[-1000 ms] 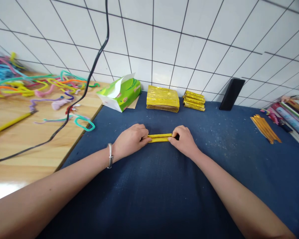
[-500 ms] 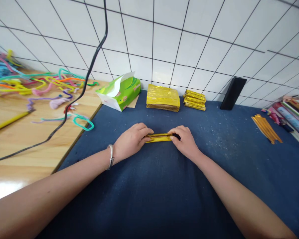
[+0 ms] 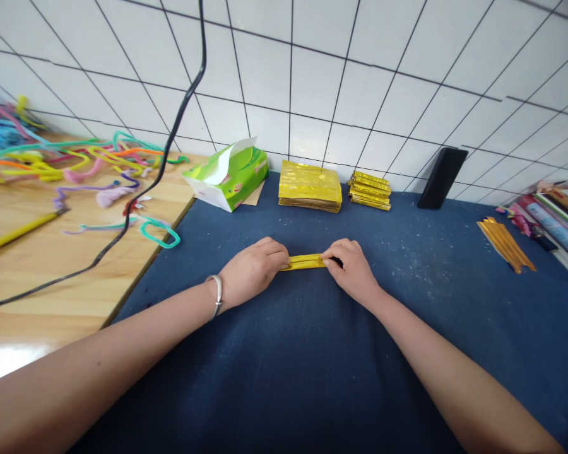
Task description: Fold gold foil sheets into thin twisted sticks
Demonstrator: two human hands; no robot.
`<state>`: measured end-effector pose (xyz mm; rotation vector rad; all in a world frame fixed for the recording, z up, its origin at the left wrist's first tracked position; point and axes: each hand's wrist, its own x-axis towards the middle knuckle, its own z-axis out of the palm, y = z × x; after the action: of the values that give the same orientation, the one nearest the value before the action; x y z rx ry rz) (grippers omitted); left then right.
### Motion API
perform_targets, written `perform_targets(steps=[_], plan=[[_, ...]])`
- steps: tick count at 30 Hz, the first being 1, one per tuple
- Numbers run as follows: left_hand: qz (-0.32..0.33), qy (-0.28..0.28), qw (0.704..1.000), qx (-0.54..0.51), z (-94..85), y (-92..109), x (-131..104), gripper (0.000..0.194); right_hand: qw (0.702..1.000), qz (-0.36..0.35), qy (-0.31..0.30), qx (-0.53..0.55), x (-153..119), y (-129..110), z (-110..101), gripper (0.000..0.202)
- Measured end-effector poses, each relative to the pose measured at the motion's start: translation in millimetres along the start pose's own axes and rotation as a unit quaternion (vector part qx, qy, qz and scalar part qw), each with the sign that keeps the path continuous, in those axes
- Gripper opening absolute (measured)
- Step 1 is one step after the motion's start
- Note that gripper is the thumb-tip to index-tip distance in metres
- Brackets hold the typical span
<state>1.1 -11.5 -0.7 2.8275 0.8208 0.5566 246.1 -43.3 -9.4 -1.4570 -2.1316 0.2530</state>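
Note:
A narrow folded strip of gold foil paper (image 3: 305,261) lies crosswise on the dark blue cloth (image 3: 284,366) between my hands. My left hand (image 3: 258,263), with a silver bangle at the wrist, pinches its left end, and the fingertips there are partly hidden. At the other end, my right hand (image 3: 349,265) grips the strip between thumb and forefinger. Lengthwise creases run along the strip. Beyond it, against the wall, sits a thick stack of gold foil paper (image 3: 310,183), with a small pile of folded gold strips (image 3: 370,189) to its right.
A green tissue pack (image 3: 239,173) stands back left. On the wooden board (image 3: 137,277) lie coloured pipe cleaners (image 3: 42,161), crossed by a black cable (image 3: 170,135). A black phone-like slab (image 3: 442,178) leans on the wall. At right are more folded gold strips (image 3: 506,244) and books (image 3: 558,221).
The strip looks flatter, its dark inner gap now closed. My left hand has shifted slightly right and its fingers curl more over the end; my right hand has barely moved.

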Motion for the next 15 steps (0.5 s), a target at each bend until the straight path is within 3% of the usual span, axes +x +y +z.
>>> perform_targets(steps=[10,15], plan=[[0.037,-0.081,0.993,0.076,-17.0,4.2,0.9,0.025,0.988,-0.127,-0.053,-0.071,0.3,0.3,-17.7,0.018],[0.037,-0.080,0.992,0.085,-19.9,3.3,-0.8,0.024,0.980,-0.173,-0.052,-0.083,3.7,3.0,-20.9,0.018]])
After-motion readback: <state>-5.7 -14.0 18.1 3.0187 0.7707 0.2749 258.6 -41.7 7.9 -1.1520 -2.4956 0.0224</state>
